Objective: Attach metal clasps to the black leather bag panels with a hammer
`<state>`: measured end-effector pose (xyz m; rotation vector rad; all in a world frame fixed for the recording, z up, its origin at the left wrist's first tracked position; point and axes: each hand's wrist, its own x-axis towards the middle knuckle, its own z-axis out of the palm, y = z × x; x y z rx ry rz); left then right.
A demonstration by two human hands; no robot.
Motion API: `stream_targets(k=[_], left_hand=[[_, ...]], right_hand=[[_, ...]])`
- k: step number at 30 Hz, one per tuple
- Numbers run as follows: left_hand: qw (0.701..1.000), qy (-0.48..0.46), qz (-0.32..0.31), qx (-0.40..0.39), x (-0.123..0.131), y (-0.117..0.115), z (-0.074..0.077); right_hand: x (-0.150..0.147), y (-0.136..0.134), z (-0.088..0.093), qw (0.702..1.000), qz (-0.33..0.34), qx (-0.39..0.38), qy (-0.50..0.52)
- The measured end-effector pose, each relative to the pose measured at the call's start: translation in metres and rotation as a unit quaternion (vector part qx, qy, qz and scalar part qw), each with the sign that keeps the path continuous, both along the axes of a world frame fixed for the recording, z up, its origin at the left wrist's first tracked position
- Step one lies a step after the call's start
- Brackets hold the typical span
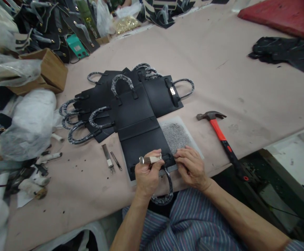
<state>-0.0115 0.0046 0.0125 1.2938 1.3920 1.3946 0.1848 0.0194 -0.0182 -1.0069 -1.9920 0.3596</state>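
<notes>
My left hand [148,176] is closed around a metal punch [148,160] with a pale wrapped section, held over the near end of a black handbag panel [143,139]. The punch's tip is hidden by my fingers. At the panel's right edge, my right hand [192,167] has its fingers bent and closed on the edge by the strap; the exact grip is partly hidden. A wrapped bag handle [169,184] loops from the panel toward my lap. Beneath the panel lies a pale board [193,139] with a worn, speckled middle.
A claw hammer [217,129] lies to the right, its grip past the table edge. Left of the panel are a pronged punch [106,156] and a thin metal rod [116,161]. Behind are more black bag panels [96,89]; a cardboard box [49,69] stands left.
</notes>
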Motion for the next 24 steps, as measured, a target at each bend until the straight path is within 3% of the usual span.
stream_targets(k=[24], left_hand=[[0.996,0.079,-0.024,0.023,0.008,0.0013,0.0042]], right_hand=[[0.0034,0.0007,-0.0011,1.0,-0.001,-0.016,0.019]])
